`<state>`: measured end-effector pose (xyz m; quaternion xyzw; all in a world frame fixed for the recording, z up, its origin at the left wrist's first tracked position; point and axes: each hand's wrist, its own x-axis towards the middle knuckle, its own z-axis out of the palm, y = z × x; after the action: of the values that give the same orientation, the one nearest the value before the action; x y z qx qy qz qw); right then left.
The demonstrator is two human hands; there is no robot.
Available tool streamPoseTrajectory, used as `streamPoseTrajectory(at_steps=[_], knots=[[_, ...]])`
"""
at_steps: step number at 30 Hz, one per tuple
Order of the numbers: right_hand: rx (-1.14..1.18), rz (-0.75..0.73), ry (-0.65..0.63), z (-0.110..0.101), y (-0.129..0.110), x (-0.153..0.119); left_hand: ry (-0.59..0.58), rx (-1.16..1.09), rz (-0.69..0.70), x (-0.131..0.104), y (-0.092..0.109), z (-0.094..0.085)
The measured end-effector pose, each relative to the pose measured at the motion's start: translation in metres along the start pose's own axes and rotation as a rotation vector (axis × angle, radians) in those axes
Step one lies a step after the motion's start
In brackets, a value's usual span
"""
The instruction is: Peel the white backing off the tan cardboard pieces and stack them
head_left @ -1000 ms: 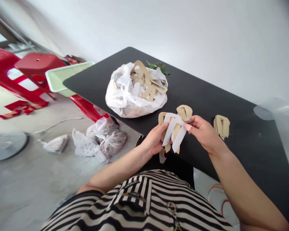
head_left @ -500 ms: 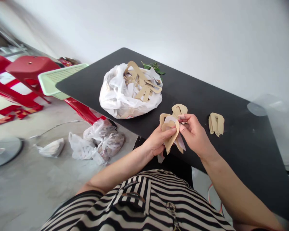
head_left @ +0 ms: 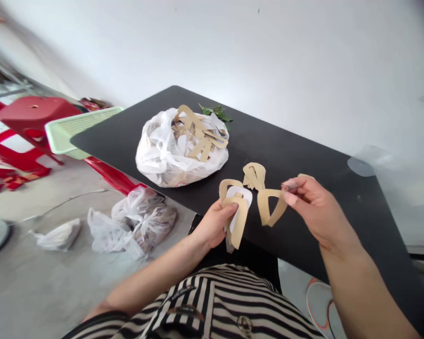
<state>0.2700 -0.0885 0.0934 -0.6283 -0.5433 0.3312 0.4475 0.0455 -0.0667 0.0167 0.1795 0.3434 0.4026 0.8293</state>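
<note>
My left hand (head_left: 215,223) is closed on a small bunch of tan and white U-shaped cutouts (head_left: 239,221), thumb on top, at the table's near edge. Between the thumb and fingers of my right hand (head_left: 313,207) is a single tan U-shaped cutout (head_left: 265,207), held out to the right of the bunch. Just beyond, a small pile of tan cutouts (head_left: 255,175) lies on the black table (head_left: 297,150). Another tan pile (head_left: 305,176) is mostly hidden behind my right hand.
A white plastic bag (head_left: 155,150) full of tan and white cutouts sits on the table, green leaves (head_left: 216,113) behind it. To the left are a pale green basket (head_left: 61,136) and a red stool (head_left: 38,113). Tied plastic bags (head_left: 137,221) lie on the floor.
My right hand has moved right, away from my left hand, drawing one tan cutout out of the bunch. The camera view has shifted slightly.
</note>
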Motion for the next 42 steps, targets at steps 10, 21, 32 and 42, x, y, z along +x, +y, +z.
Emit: streamPoseTrajectory(at_steps=[10, 21, 32, 42], knots=[[0.127, 0.192, -0.300, 0.005, 0.038, 0.121, -0.004, 0.112, -0.041, 0.005, 0.031, -0.022], [-0.525, -0.022, -0.135, 0.012, 0.075, 0.163, -0.346, 1.148, 0.422, 0.039, 0.074, -0.002], [-0.333, 0.122, -0.148, 0.003, 0.102, 0.141, -0.434, 1.518, 0.539, 0.116, 0.069, 0.013], [-0.242, 0.116, -0.157, 0.005, 0.097, 0.141, -0.549, 1.609, 0.469, 0.135, 0.086, 0.027]])
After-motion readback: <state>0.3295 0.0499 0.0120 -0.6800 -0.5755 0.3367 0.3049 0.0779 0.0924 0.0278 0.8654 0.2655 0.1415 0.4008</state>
